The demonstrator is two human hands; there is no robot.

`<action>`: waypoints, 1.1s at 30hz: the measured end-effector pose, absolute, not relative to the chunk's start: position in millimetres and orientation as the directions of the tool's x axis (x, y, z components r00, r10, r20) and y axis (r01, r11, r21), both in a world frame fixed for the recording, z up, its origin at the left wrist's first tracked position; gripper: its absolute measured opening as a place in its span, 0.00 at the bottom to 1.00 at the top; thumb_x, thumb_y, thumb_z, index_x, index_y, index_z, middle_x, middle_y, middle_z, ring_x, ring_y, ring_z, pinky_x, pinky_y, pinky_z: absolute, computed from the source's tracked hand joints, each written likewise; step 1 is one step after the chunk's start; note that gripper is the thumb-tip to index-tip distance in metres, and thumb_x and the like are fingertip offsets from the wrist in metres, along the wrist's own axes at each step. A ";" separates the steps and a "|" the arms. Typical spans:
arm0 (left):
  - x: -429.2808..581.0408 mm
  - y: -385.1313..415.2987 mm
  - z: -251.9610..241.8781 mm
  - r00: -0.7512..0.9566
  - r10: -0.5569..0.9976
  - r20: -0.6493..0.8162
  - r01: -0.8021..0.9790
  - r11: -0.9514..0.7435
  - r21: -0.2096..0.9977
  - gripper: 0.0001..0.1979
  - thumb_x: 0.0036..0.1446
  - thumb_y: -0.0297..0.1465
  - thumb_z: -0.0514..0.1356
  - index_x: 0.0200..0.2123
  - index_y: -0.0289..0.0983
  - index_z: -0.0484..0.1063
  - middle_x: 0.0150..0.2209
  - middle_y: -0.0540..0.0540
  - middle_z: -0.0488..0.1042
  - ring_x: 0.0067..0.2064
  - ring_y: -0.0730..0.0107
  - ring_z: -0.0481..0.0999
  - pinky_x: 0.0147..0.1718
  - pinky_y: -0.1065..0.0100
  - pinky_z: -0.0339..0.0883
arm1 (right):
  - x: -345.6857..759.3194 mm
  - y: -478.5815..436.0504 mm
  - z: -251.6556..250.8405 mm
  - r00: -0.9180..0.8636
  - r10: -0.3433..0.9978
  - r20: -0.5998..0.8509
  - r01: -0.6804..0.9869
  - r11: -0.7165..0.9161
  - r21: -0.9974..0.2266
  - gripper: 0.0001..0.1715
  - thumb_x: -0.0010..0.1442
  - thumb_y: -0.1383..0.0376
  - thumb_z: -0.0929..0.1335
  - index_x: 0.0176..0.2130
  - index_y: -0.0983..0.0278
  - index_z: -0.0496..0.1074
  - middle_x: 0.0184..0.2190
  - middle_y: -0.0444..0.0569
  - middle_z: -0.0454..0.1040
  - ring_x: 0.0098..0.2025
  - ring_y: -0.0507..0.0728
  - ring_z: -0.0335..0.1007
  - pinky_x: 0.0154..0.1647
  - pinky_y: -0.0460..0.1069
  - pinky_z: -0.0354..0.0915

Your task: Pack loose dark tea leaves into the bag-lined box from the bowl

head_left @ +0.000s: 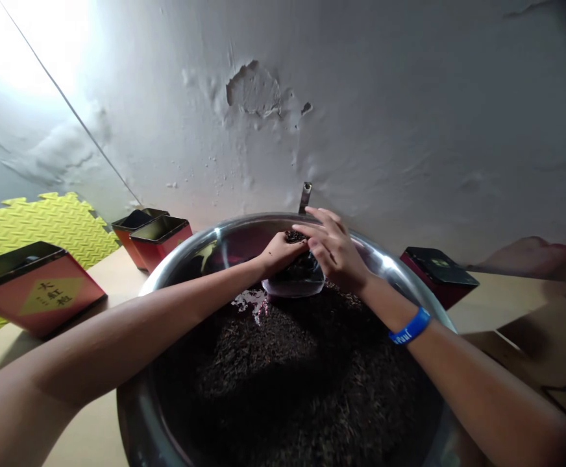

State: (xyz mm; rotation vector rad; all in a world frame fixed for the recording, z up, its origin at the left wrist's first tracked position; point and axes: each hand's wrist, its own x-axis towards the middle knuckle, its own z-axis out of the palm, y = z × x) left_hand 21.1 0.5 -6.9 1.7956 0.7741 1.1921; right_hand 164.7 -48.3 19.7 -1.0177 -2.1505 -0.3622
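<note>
A large metal bowl [166, 272] holds a broad layer of dark loose leaves [263, 350]. Near its far side stands a clear container [293, 287] with dark leaves inside, heaped up at its top. My left hand [282, 251] is wrapped round the container's upper left part. Over the container's right side hovers my right hand [334, 250], its fingers spread and nothing visible in them. A blue band circles my right wrist. Part of the container is hidden behind my hands.
Red tins with open tops [63, 295] [159, 241] stand left of the bowl on the wooden table [117, 275]. A dark-lidded red tin [439, 275] sits at right. A metal handle [305, 198] rises behind the bowl. A blurred hand [531, 258] is at far right.
</note>
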 end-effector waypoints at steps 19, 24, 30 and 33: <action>22.0 0.6 -5.8 0.393 0.810 0.435 0.065 -0.497 0.866 0.18 0.47 0.39 0.58 0.38 0.32 0.71 0.37 0.44 0.74 0.37 0.68 0.71 0.36 0.70 0.62 | 174.1 -35.6 16.6 -0.332 0.588 0.737 0.733 0.653 -0.191 0.23 0.61 0.62 0.52 0.43 0.62 0.70 0.53 0.49 0.58 0.55 0.59 0.50 0.55 0.58 0.51; 19.9 0.7 -3.7 0.371 0.829 0.419 0.055 -0.470 0.881 0.18 0.47 0.40 0.57 0.35 0.31 0.71 0.32 0.46 0.73 0.32 0.71 0.69 0.31 0.72 0.61 | 181.3 -31.5 14.9 -0.241 0.602 0.761 0.708 0.645 -0.286 0.24 0.61 0.61 0.53 0.38 0.64 0.73 0.50 0.51 0.62 0.52 0.59 0.56 0.53 0.56 0.53; 17.4 1.5 -4.6 0.294 0.877 0.381 0.018 -0.403 0.915 0.18 0.46 0.43 0.57 0.30 0.32 0.70 0.24 0.50 0.69 0.25 0.76 0.65 0.25 0.74 0.59 | 181.5 -36.3 15.9 -0.191 0.676 0.712 0.630 0.640 -0.439 0.20 0.59 0.62 0.54 0.40 0.64 0.70 0.35 0.49 0.70 0.37 0.55 0.65 0.41 0.51 0.62; 16.1 4.3 -5.6 0.256 0.897 0.359 -0.083 -0.350 0.933 0.18 0.46 0.44 0.56 0.30 0.33 0.67 0.21 0.51 0.66 0.22 0.78 0.62 0.21 0.74 0.57 | 178.0 -42.9 15.4 -0.241 0.725 0.645 0.606 0.632 -0.483 0.20 0.58 0.63 0.55 0.43 0.63 0.69 0.31 0.47 0.72 0.30 0.52 0.65 0.33 0.49 0.62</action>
